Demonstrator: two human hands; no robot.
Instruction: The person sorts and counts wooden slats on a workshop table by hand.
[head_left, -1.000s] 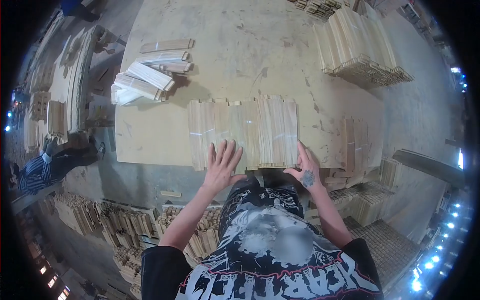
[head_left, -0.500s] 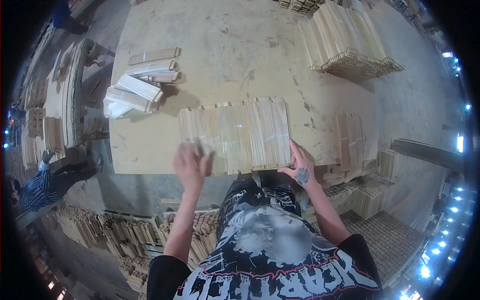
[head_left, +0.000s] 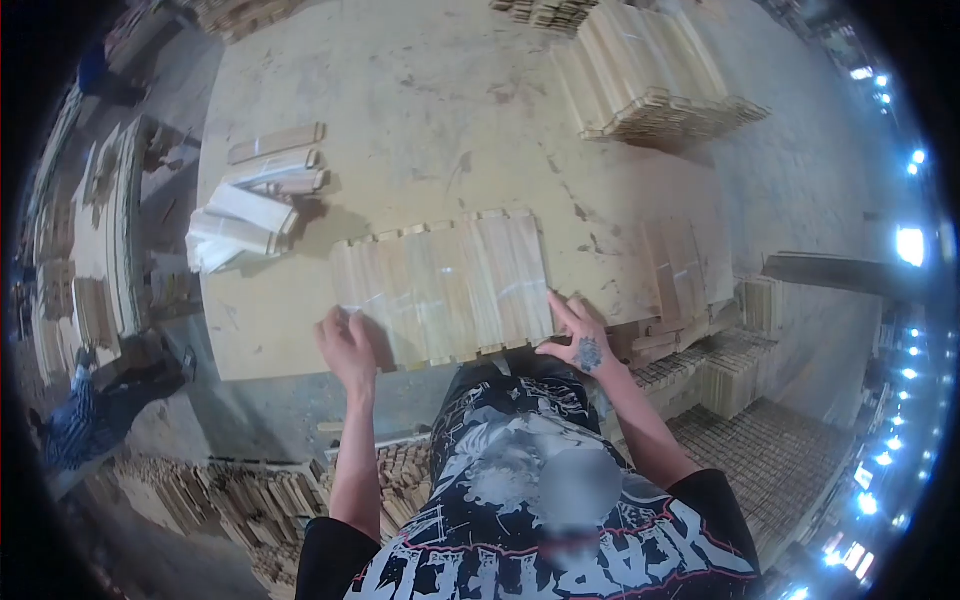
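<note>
A row of pale wooden slats (head_left: 445,290), laid side by side, lies flat on the board-topped table in front of me. The slats' ends form a stepped outline along the far and near sides. My left hand (head_left: 347,350) is at the row's near left corner, with loosely bent fingers against the left edge. At the near right corner is my right hand (head_left: 580,335), its fingers stretched along the right edge and its thumb spread apart near the front edge. Neither hand is wrapped round a slat.
Loose slats (head_left: 240,220) lie crisscrossed at the left of the table (head_left: 400,130). A tall slat stack (head_left: 650,75) stands at the back right, and darker slats (head_left: 672,270) lie on the right. Bundled wood (head_left: 240,500) is below the table. Another person (head_left: 85,420) is at far left.
My left hand has moved from over the slats outward to their left edge, its motion blur gone. My right hand stays at the right corner. The whole view has turned slightly.
</note>
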